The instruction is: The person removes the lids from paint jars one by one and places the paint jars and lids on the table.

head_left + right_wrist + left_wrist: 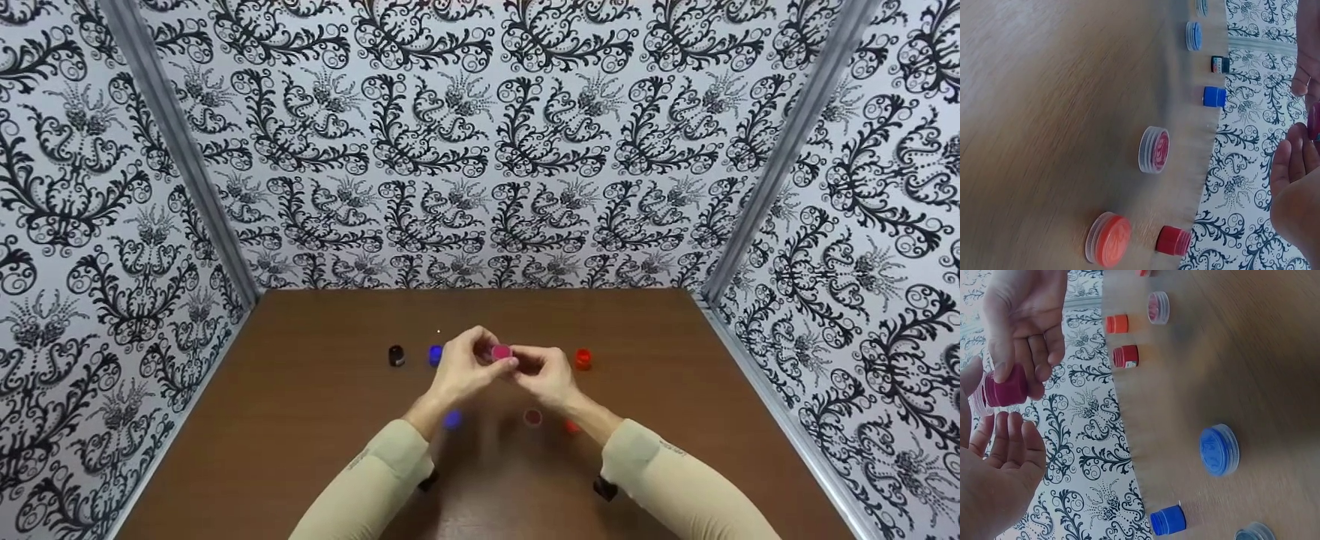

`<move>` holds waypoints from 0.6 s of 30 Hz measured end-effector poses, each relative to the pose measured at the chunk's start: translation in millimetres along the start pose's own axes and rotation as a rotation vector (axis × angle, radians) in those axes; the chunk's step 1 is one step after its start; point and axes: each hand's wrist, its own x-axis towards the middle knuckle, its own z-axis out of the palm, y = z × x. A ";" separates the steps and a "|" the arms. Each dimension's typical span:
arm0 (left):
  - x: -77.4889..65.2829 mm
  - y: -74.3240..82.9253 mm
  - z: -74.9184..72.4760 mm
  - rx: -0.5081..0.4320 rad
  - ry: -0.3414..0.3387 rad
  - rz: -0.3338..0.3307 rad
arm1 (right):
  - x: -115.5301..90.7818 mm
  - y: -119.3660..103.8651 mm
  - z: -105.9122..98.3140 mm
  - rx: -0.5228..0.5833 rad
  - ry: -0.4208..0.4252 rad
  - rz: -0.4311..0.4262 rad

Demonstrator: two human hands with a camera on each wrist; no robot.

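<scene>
A small crimson paint jar (1009, 387) with a clear ridged lid (980, 398) is held up above the table, between both hands. My right hand (547, 375) grips the jar's body; in the left wrist view its thumb lies against the crimson side. At the lid end my left hand (466, 369) pinches with its thumb, the other fingers loosely bent below. From the head view the jar's crimson round face (502, 351) shows between the fingertips. Whether the lid sits fully on the jar, I cannot tell. Only a sliver of the jar appears beside my right hand (1297, 202) in the right wrist view.
On the brown table (315, 420) stand a black jar (396, 355), a blue jar (1214, 97), a red jar (1126, 356) and an orange jar (1117, 324). Nearer lie ridged lids: blue (1220, 450), reddish (1154, 149) and orange (1108, 239). Patterned walls (480, 150) enclose the table.
</scene>
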 end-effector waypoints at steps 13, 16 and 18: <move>-2.9 -12.7 -8.7 0.078 0.038 0.003 | 10.3 11.2 -13.2 -0.028 0.028 0.068; -5.3 -14.2 -9.2 0.088 0.041 -0.004 | 13.9 13.0 -15.0 -0.059 0.055 0.069; -6.8 -15.4 -8.8 0.105 0.039 0.010 | 17.5 14.2 -15.7 -0.089 0.073 0.062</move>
